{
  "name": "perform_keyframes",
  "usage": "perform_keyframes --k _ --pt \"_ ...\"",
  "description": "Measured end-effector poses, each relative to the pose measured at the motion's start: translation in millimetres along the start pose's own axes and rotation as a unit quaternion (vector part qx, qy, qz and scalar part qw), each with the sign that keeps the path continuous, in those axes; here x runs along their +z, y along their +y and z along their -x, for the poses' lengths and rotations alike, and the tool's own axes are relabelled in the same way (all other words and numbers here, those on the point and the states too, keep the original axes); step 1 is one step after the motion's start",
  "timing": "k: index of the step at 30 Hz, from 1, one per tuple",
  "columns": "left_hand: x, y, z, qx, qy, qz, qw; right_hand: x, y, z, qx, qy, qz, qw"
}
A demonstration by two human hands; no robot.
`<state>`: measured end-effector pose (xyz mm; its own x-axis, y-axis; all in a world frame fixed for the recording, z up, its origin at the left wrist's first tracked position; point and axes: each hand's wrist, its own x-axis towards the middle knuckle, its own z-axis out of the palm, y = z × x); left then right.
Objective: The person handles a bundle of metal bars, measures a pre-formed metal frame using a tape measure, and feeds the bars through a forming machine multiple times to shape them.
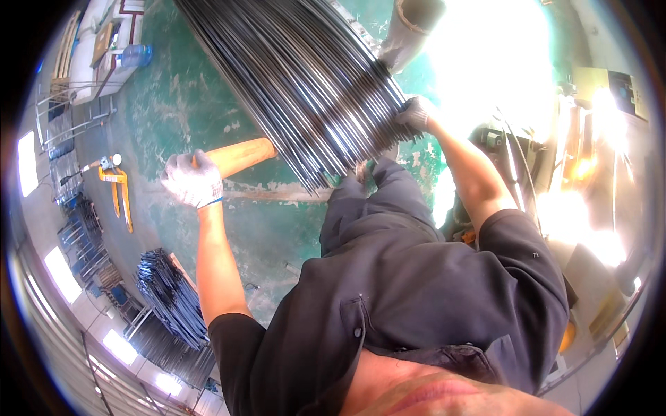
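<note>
My left hand (192,179), in a pale work glove, is closed around a thick, orange-brown, wooden-looking bat (243,157). The bat's far end reaches close to the left side of a wide layer of long, thin metal rods (312,83). These dark, shiny rods run from the top of the view down to uneven ends in front of my legs. At the right side of the rods, near their ends, my gloved right hand (416,115) grips the outermost ones. Its fingertips are partly hidden against the rods.
A grey cylindrical drum (409,31) stands beyond the rods. At left are a yellow pallet jack (116,184) and a stack of dark bars (166,298). A blue water bottle (135,55) sits far left. Machinery (510,149) stands at right, beside strong glare.
</note>
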<state>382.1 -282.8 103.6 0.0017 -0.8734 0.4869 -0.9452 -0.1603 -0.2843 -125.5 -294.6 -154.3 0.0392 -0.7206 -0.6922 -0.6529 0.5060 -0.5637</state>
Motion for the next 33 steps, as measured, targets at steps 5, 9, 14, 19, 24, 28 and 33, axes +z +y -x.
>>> perform_keyframes --k 5,9,14,19,24,28,33 --pt "-10 5 1 -0.004 0.006 0.007 1.0 -9 -29 38 0.005 -0.066 -0.196 0.978" --pt "-6 -3 4 0.023 0.054 0.028 0.998 9 -43 62 0.012 -0.069 -0.363 0.929" --pt "-16 -4 2 0.017 0.024 0.07 0.997 21 -67 84 0.015 -0.135 -0.397 0.908" --pt "-27 1 9 0.018 0.08 0.164 0.983 44 -83 94 -0.005 -0.074 -0.321 0.944" --pt "-48 34 46 0.107 0.138 0.317 0.932 56 -118 133 0.012 -0.009 -0.195 0.981" --pt "-12 96 110 -0.105 -0.144 0.739 0.65 73 -128 166 0.065 0.087 -0.03 0.994" --pt "73 146 118 -0.211 -0.396 0.723 0.525 139 -23 245 -0.069 0.234 0.071 0.967"
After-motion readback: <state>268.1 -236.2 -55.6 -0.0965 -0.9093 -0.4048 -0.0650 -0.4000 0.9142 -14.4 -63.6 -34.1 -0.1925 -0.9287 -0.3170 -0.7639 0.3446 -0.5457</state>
